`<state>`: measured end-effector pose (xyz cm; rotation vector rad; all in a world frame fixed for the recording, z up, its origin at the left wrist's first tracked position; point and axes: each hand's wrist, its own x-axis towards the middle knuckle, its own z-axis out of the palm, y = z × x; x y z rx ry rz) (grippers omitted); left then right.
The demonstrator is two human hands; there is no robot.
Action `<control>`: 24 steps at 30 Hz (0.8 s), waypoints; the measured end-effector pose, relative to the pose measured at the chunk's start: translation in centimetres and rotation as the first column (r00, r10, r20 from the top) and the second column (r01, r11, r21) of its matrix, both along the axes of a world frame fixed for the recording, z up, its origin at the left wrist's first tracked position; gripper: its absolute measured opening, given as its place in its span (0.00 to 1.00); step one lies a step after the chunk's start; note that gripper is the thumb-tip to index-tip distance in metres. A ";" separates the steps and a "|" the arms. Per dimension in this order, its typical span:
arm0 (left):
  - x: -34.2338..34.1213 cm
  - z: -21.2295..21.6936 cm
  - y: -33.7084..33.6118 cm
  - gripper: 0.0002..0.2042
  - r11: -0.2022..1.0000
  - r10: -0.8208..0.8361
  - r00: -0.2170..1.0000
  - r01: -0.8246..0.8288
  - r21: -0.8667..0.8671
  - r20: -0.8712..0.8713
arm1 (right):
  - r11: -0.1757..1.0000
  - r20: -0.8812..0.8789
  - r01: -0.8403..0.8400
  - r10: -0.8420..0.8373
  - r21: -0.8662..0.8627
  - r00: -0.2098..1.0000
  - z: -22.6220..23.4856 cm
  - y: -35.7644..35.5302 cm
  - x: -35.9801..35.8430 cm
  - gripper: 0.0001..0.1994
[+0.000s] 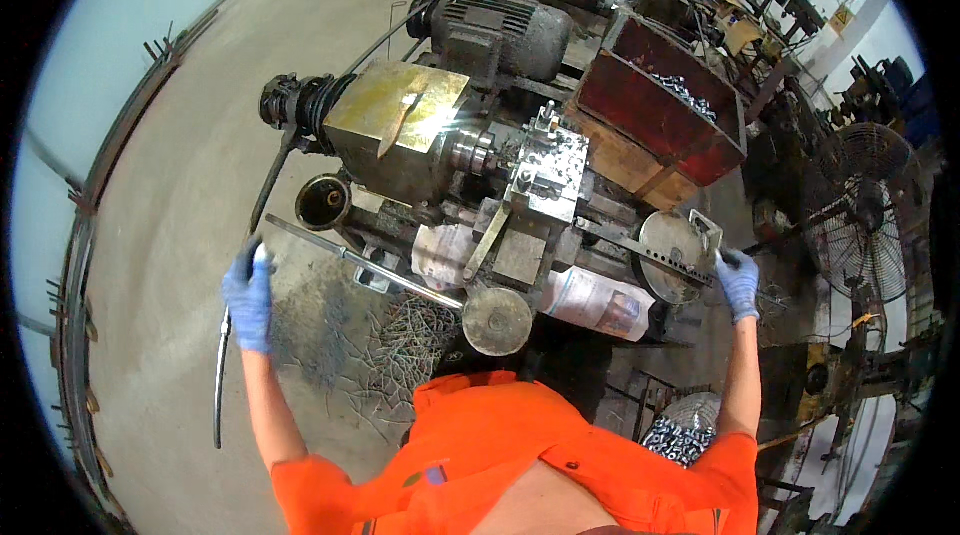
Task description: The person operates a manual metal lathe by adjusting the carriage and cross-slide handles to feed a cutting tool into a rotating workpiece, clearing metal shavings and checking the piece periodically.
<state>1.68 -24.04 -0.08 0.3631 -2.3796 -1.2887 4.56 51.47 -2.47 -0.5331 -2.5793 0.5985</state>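
Observation:
My left hand (248, 297), in a blue-grey glove, is closed round a long metal lever rod (270, 180) that slopes down from the machine's left end and comes out below my fist. My right hand (738, 285), gloved alike, is closed at the metal loop handle (708, 233) beside a perforated flat bar (650, 253); its fingertips are partly hidden. Between my arms stands a small lathe with a shiny chuck (470, 150) and a tool slide (550, 175) strewn with bright chips. Another bar (360, 260) runs from near my left hand to a round metal plate (497, 321).
A red bin (660, 95) with small metal parts stands behind the slide, near a motor (500, 35). A wrench-like tool (400, 125) lies on the headstock cover. Thin rods (405, 345) litter the floor. A basket of metal parts (682, 435) and a fan (860, 210) are at right.

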 end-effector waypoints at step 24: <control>-13.0 0.8 14.6 0.16 0.759 -0.313 0.900 0.045 -0.650 -0.303 | 0.873 0.569 0.167 -0.432 0.458 0.700 -7.6 11.2 4.1 0.27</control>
